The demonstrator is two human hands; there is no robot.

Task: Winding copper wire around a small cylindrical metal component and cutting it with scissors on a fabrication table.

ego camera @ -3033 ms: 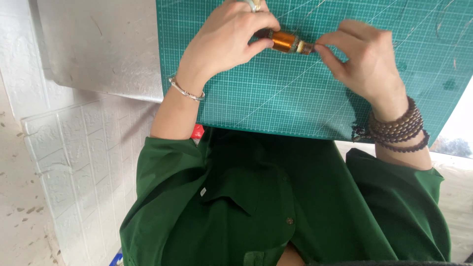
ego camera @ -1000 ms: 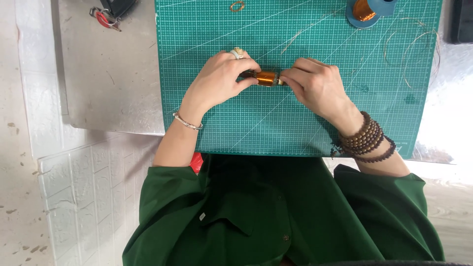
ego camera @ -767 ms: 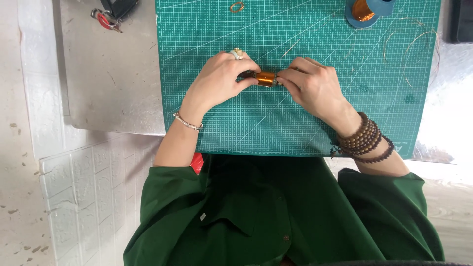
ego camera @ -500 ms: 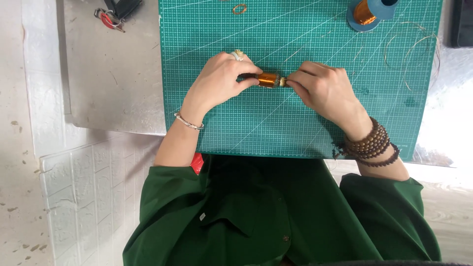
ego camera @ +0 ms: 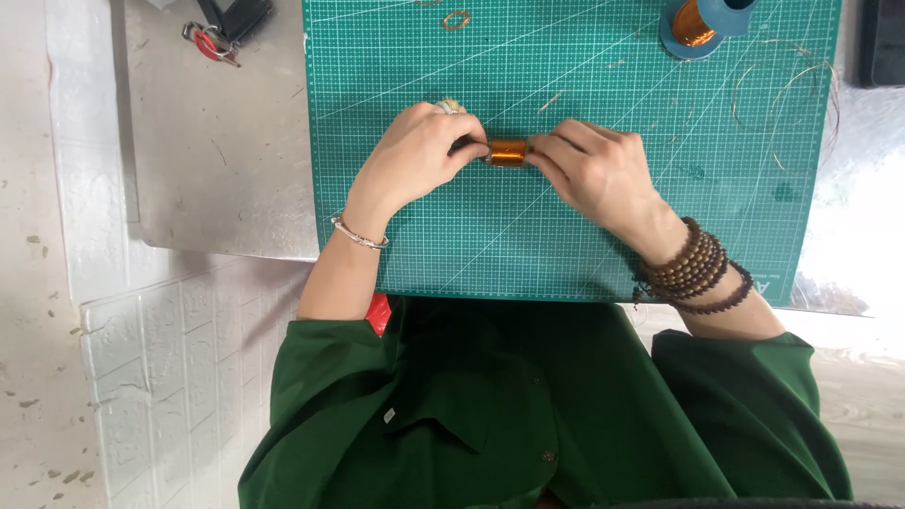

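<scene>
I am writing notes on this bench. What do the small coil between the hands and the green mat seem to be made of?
Coil: apparently thin copper wire wound on a core, glossy orange-brown with metallic shine; possibly enamelled.
Green mat: looks like matte flexible plastic or rubber, as a cutting mat is, with a printed white grid and no glare.

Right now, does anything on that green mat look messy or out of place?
A little. Loose loops of thin wire lie sprawled across the cutting mat near the blue spool, unwound rather than tidy. Otherwise nothing stands out: the left hand and right hand hold a small copper coil between them.
</scene>
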